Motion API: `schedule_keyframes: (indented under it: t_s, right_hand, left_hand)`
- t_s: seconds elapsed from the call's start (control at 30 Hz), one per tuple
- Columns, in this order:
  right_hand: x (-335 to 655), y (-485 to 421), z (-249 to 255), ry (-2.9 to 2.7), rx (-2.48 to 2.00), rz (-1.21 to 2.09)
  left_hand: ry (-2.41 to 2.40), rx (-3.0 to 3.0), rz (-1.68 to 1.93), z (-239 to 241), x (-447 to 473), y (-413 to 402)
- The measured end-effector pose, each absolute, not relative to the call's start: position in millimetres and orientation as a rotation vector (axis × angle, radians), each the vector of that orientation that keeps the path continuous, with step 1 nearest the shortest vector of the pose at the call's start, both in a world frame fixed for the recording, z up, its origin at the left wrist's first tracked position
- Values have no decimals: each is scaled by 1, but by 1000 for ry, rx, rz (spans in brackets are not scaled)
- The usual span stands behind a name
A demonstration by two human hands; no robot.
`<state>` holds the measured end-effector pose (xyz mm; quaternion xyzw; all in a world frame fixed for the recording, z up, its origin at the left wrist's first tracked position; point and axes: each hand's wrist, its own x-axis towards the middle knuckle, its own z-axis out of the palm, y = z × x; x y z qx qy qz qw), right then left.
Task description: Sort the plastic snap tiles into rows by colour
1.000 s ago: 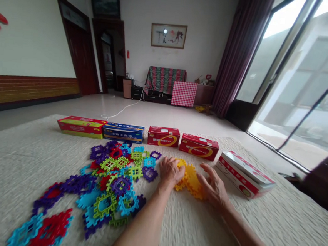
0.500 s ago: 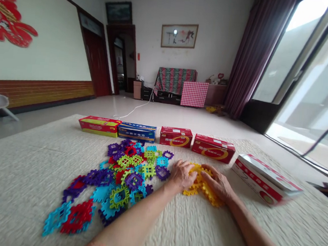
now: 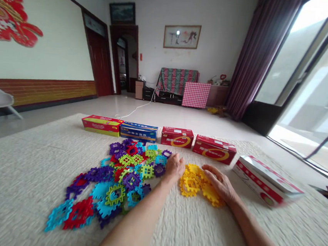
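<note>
My left hand (image 3: 175, 167) is at the right edge of a mixed pile, its fingers curled. Whatever it may hold is hidden. Close to its wrist side lies a purple square piece (image 3: 159, 170). My right hand (image 3: 219, 183) rests with fingers stretched out against the right side of a group of yellow notched plastic pieces (image 3: 190, 183). One yellow piece (image 3: 211, 194) lies partly under that palm. Blue, green, red and purple interlocking pieces (image 3: 116, 194) form the loose pile left of my hands.
Along the back of the cream textured cover (image 3: 32, 164) stand a red-yellow box (image 3: 101, 126), a blue box (image 3: 138, 133) and two red boxes (image 3: 177, 137) (image 3: 214, 149). A white-and-red box (image 3: 267, 181) lies at an angle on the right.
My left hand has come off the yellow pieces and moved left to the pile's edge, where nearby pieces have shifted slightly left. My right hand stays by the yellow pieces.
</note>
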<state>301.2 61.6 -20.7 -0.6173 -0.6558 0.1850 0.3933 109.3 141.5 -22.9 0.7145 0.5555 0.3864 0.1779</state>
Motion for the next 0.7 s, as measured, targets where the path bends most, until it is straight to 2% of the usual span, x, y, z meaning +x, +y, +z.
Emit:
schedule_keyframes:
  t_s: [0.13, 0.43, 0.7]
  right_hand:
    - [304, 61, -23, -1652, -1522, 503]
    - [305, 60, -24, -1489, -1432, 537]
    - [299, 54, -18, -1547, -1397, 677]
  left_hand:
    - [1706, 1843, 1146, -20, 103, 136]
    - [1086, 2372, 936, -32, 126, 121]
    - [855, 2096, 922, -26, 120, 123]
